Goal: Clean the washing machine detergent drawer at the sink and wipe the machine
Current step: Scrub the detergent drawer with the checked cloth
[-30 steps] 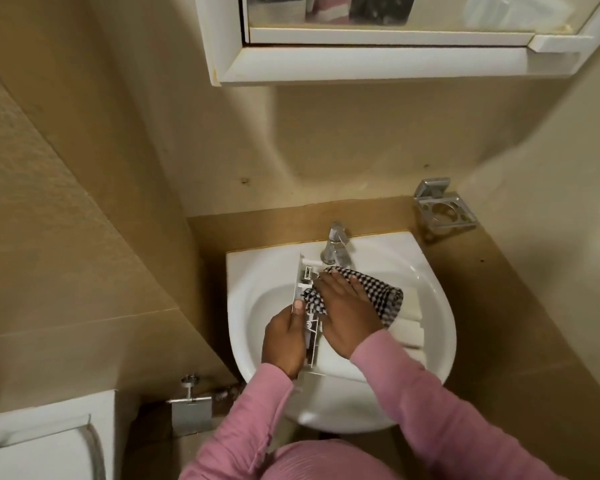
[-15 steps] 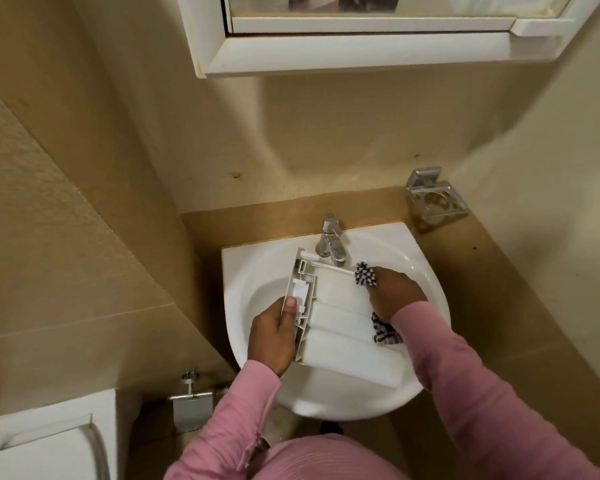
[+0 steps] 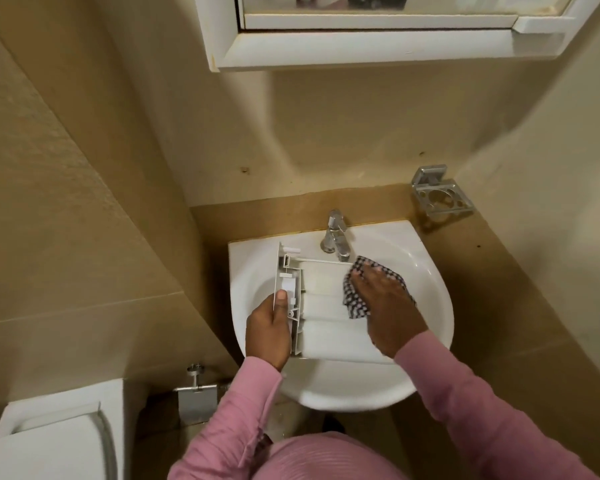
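Observation:
A white detergent drawer [image 3: 326, 292] lies bottom side up across the white sink [image 3: 426, 289], its front panel at the left. My left hand [image 3: 269, 327] grips that front panel, thumb on its inner face. My right hand [image 3: 385, 299] lies flat on a black-and-white checked cloth [image 3: 354, 303] and presses it onto the drawer's far right part, just in front of the chrome tap [image 3: 335, 237]. Most of the cloth is hidden under the hand.
A white mirror cabinet [image 3: 378, 46] hangs above the sink. A chrome holder [image 3: 440, 197] is fixed on the wall at the right. A toilet cistern [image 3: 49, 434] stands at the lower left, a metal paper holder [image 3: 196, 393] beside it. Beige walls close in on both sides.
My right hand with the cloth went from the drawer's left end to its right edge, bunched, and now lies spread flat near the tap. The left hand keeps its hold.

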